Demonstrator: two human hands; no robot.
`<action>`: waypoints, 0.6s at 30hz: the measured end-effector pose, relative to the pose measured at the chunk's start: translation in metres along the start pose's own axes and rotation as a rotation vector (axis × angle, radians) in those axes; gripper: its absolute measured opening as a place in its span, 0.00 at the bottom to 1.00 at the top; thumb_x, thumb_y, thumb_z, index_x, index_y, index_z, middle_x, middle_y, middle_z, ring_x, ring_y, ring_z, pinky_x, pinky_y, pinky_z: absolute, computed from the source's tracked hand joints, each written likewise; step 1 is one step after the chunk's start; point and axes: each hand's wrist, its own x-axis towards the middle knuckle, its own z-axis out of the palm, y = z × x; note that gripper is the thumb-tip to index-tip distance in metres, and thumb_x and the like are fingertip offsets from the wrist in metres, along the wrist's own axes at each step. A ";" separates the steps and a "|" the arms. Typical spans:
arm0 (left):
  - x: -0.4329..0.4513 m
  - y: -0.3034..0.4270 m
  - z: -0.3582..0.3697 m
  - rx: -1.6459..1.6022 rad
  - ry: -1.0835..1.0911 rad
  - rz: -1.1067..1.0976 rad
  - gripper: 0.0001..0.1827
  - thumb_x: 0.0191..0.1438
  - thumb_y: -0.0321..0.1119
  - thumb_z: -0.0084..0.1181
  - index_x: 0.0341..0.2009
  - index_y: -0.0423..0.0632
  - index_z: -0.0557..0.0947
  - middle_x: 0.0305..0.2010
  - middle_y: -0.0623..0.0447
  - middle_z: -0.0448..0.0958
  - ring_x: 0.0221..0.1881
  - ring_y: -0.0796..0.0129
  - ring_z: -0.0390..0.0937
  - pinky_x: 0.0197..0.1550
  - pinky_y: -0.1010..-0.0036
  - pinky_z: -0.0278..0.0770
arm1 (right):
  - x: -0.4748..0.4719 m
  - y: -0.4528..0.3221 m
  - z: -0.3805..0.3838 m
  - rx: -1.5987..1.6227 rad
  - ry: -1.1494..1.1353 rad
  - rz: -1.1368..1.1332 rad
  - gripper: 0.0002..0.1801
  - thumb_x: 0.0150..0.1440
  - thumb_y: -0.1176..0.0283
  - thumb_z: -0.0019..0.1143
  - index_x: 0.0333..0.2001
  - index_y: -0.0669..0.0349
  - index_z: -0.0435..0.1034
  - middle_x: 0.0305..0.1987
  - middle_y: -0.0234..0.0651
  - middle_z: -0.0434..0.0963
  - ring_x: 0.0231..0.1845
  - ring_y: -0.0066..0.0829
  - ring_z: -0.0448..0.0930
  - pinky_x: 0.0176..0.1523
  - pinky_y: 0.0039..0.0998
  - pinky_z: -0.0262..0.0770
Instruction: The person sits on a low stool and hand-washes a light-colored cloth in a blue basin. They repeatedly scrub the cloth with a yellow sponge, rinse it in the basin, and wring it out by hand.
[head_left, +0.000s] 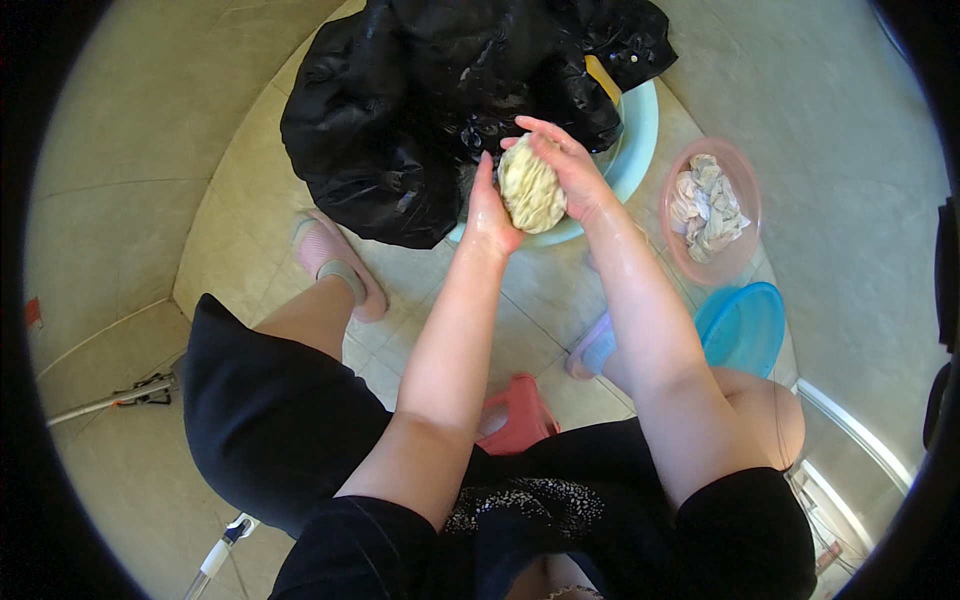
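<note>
Between my two wet hands is a bunched pale yellow cloth (532, 184). My left hand (493, 206) cups it from the left and below. Around its right side and top curls my right hand (566, 165), fingers bent over it. Just beyond the hands, a large shiny black garment (420, 112), which looks wet, is heaped over a light blue basin (643, 127) and covers most of it. A yellow strip (602, 78) shows between the garment and the basin's rim.
On the tiled floor at the right stands a pink basin (671, 247) with crumpled light cloths (705, 210). A blue basin (765, 330) leans near my right knee. Beneath me is a red plastic stool (521, 412). Walls curve along both sides; poles lie at the lower left.
</note>
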 end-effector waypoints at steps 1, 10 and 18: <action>0.002 0.001 -0.004 0.076 0.049 0.097 0.25 0.61 0.55 0.36 0.49 0.50 0.73 0.49 0.54 0.74 0.49 0.63 0.72 0.53 0.66 0.70 | -0.003 0.001 0.014 -0.218 0.044 -0.111 0.20 0.55 0.67 0.57 0.51 0.61 0.68 0.42 0.35 0.78 0.42 0.25 0.78 0.49 0.28 0.75; 0.018 -0.022 -0.017 0.259 0.226 0.348 0.16 0.63 0.43 0.35 0.45 0.48 0.73 0.41 0.52 0.74 0.41 0.67 0.73 0.42 0.70 0.72 | 0.002 0.034 0.050 -0.592 0.603 -0.309 0.16 0.59 0.63 0.49 0.28 0.66 0.71 0.22 0.36 0.75 0.25 0.27 0.73 0.34 0.28 0.68; -0.010 0.001 0.005 0.134 -0.239 0.090 0.36 0.56 0.61 0.43 0.57 0.43 0.68 0.56 0.49 0.71 0.55 0.60 0.69 0.58 0.64 0.66 | 0.000 -0.070 0.027 -0.272 0.029 0.026 0.12 0.60 0.65 0.49 0.36 0.63 0.72 0.31 0.30 0.77 0.31 0.21 0.75 0.37 0.24 0.71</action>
